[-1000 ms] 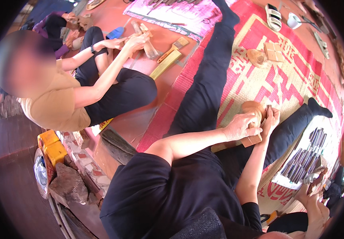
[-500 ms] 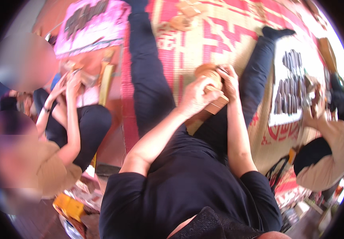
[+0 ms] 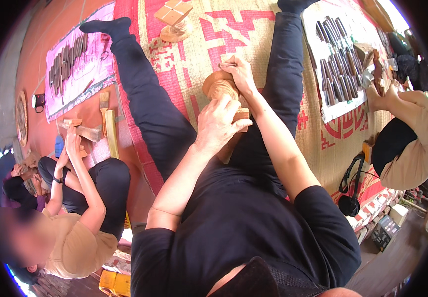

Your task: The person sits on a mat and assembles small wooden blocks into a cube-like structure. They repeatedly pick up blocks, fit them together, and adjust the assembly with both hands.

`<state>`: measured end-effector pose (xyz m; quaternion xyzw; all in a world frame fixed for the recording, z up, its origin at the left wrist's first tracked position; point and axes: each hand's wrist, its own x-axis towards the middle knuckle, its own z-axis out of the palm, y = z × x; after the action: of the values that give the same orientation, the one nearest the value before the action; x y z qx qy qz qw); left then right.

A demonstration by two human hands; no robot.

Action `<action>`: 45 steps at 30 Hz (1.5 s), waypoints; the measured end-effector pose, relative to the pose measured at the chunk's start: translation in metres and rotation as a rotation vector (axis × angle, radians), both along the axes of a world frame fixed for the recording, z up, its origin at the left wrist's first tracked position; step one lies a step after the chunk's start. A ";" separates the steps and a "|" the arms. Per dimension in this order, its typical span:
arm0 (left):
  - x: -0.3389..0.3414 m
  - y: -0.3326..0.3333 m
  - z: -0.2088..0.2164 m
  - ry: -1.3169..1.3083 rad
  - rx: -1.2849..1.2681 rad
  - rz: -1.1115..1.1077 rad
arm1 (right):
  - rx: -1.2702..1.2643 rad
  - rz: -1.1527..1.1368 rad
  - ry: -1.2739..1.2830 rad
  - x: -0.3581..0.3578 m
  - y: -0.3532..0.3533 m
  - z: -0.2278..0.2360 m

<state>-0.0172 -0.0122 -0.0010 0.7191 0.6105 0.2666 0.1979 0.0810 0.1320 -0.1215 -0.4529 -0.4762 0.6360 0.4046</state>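
Observation:
Between my thighs lies a pale wooden stand (image 3: 222,90) with a round disc at its far end, a spiral-carved neck and a square block nearer me. My left hand (image 3: 217,123) is closed over the neck and block, thumb pointing right. At the far right rim of the disc is my right hand (image 3: 240,74), its fingers pinched together. Whether a small thing sits in that pinch is too small to make out. A second wooden stand (image 3: 175,22) of like shape is upright on the mat ahead, its square block on top.
A red and straw-coloured mat (image 3: 209,54) lies beneath my outstretched legs. On the right, a white cloth (image 3: 330,111) bears rows of dark-handled tools; a pink cloth (image 3: 90,74) holds more. People sit working on both sides. A brush (image 3: 104,105) lies by the left person.
My view has shifted, so surroundings appear moved. My right hand has gone from beside the stand's neck to the disc's far rim. My left hand has turned further over the neck.

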 end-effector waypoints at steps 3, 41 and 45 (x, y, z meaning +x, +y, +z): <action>-0.004 -0.002 -0.002 -0.024 0.052 0.065 | -0.169 -0.095 -0.031 0.002 0.014 -0.007; -0.037 -0.019 -0.011 -0.294 0.133 0.290 | 0.071 -0.030 -0.224 -0.023 -0.014 0.003; -0.039 -0.023 -0.011 -0.293 0.130 0.269 | -0.123 -0.200 -0.020 -0.017 0.014 -0.009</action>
<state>-0.0558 -0.0351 -0.0123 0.5957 0.6473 0.4312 0.2004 0.0644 0.1462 -0.1309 -0.5283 -0.3927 0.6161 0.4326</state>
